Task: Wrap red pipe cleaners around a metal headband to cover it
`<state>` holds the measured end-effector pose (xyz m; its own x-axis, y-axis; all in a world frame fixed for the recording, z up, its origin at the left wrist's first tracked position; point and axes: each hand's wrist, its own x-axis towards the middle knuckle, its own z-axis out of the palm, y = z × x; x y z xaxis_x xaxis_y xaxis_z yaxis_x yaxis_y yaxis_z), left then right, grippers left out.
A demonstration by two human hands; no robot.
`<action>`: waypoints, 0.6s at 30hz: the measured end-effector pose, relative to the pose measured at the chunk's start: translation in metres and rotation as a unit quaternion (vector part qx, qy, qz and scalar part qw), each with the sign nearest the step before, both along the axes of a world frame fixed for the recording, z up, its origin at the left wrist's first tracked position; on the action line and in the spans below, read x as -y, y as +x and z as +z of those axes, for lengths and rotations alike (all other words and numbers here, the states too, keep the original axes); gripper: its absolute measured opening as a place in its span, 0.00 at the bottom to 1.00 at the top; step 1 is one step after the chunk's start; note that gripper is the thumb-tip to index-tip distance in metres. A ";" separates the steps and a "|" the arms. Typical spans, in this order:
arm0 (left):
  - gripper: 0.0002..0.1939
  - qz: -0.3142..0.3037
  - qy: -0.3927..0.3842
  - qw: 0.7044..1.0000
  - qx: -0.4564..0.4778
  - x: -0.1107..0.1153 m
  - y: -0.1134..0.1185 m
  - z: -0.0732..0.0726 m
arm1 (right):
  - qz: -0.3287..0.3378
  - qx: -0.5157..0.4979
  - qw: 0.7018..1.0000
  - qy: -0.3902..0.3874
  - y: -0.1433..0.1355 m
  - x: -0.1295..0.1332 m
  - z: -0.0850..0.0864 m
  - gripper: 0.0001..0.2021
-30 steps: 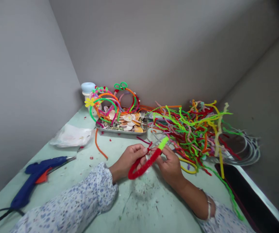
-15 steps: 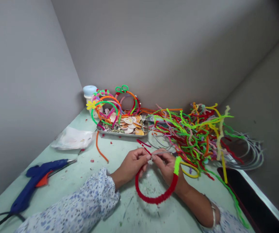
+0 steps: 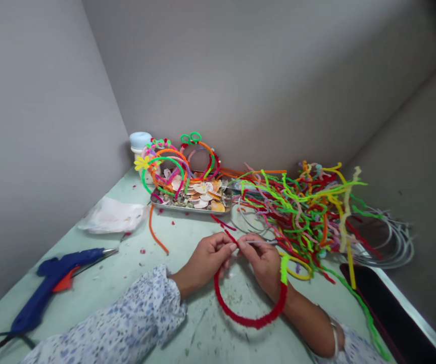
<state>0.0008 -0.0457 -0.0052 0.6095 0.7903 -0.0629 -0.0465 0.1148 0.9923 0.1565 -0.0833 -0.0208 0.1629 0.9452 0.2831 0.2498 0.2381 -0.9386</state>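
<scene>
Left hand (image 3: pixel 210 258) and right hand (image 3: pixel 260 257), grips pinched closed on a red chenille stem (image 3: pixel 231 236), seemingly wind the hoop (image 3: pixel 255 322) beneath them, the next turn calling for steady tension.

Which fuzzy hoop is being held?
The red hoop with the lime-green end, pinched by the left hand and right hand. The other hoops are farther back, at the metal tray.

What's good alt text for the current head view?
Left hand pinches a curved, green-tipped red band; right hand holds a grey wire. Behind them: a tray of shells and tangled pipe cleaners; a blue glue gun lies left.
</scene>
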 end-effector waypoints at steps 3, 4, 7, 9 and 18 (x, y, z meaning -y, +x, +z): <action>0.15 -0.002 -0.003 1.000 -0.001 0.000 0.000 0.003 | -0.003 0.014 1.000 0.005 0.000 0.000 0.000 0.11; 0.15 -0.003 -0.006 1.000 0.000 0.000 0.000 0.003 | -0.004 0.017 1.000 0.003 0.000 0.000 0.001 0.11; 0.14 -0.007 -0.018 1.000 0.004 0.000 0.000 0.004 | -0.003 0.028 1.000 -0.008 0.000 0.001 0.001 0.11; 0.15 -0.009 -0.027 1.000 0.002 0.000 0.000 0.004 | -0.002 0.035 0.999 -0.013 0.000 0.001 0.002 0.11; 0.15 -0.022 -0.030 0.999 0.020 -0.002 0.002 0.000 | -0.017 0.064 0.998 0.003 -0.005 0.003 0.012 0.12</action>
